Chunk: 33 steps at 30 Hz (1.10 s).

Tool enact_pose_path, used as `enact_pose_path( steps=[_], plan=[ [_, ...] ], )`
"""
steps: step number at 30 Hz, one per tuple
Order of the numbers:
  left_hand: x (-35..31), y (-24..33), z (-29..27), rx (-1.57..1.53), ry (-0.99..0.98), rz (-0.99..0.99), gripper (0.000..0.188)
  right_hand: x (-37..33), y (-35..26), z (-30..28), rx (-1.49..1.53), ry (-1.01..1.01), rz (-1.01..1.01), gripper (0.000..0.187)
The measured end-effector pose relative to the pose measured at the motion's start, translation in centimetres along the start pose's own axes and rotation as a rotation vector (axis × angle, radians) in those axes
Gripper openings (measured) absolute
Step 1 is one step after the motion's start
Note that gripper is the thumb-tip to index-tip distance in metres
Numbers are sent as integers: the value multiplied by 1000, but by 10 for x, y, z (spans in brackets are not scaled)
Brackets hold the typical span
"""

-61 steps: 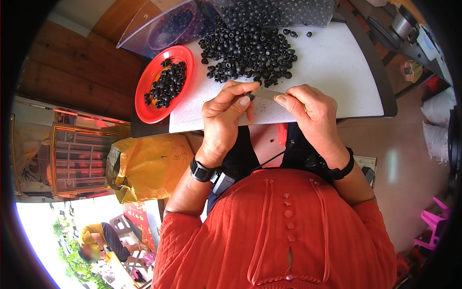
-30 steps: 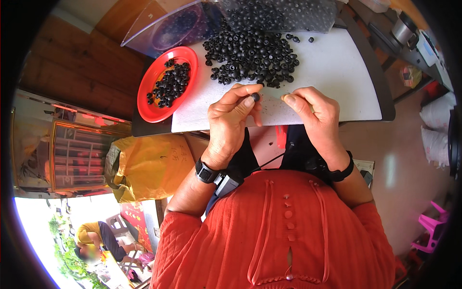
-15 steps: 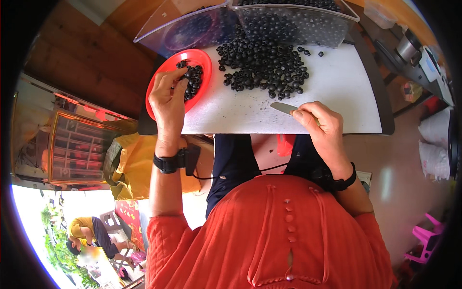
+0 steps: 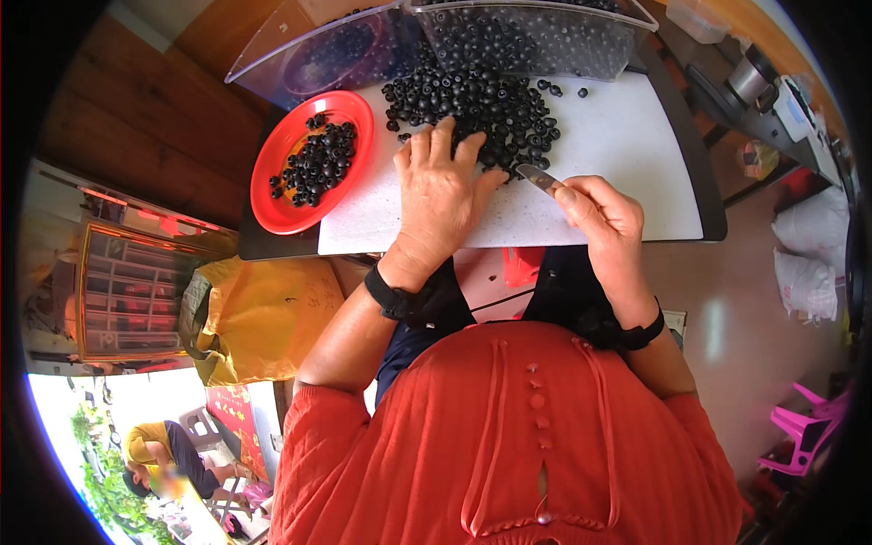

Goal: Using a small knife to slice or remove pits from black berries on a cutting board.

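Observation:
A heap of small, round, black, bead-like pieces (image 4: 495,104), several showing a ring or hole at one end, lies on a white board (image 4: 627,145). My left hand (image 4: 440,186) rests at the heap's near left edge, palm down, with its fingers spread; whether a fingertip presses on a piece is hard to see. In my right hand (image 4: 604,213) is a small knife (image 4: 536,176), gripped between thumb and fingers. Its blade points left, with the tip close to the heap's near edge. To the left, a red oval dish (image 4: 265,195) holds more of these black pieces.
Two clear plastic bins (image 4: 536,54) (image 4: 341,59) stand behind the heap, with more black pieces in them. A yellow bag (image 4: 272,309) sits below left of the table. White sacks (image 4: 807,263) and a pink stool (image 4: 804,431) are on the right. Another person (image 4: 168,454) sits far lower left.
My left hand has left the red dish and moved right to the heap, its fingers now spread. The knife tip has moved up nearer the heap. The whole view has shifted slightly.

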<state>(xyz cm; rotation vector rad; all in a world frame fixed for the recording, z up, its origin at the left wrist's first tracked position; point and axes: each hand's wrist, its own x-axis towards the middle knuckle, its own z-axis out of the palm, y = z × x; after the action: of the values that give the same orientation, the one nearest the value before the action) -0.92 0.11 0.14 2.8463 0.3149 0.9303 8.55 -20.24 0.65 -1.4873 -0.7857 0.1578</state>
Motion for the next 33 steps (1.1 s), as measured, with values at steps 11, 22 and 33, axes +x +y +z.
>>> enact_pose_path(
  steps=[11,22,33],
  plan=[
    [-28,-8,-29,-100,-53,35,41,0,-2,-1,-10,-37,-9,18],
    [-28,-3,-38,-260,105,50,26,2,0,0,-52,-34,-39,19],
    [1,6,-23,-22,-36,317,26,2,0,0,-48,-29,-63,22]
  ],
)
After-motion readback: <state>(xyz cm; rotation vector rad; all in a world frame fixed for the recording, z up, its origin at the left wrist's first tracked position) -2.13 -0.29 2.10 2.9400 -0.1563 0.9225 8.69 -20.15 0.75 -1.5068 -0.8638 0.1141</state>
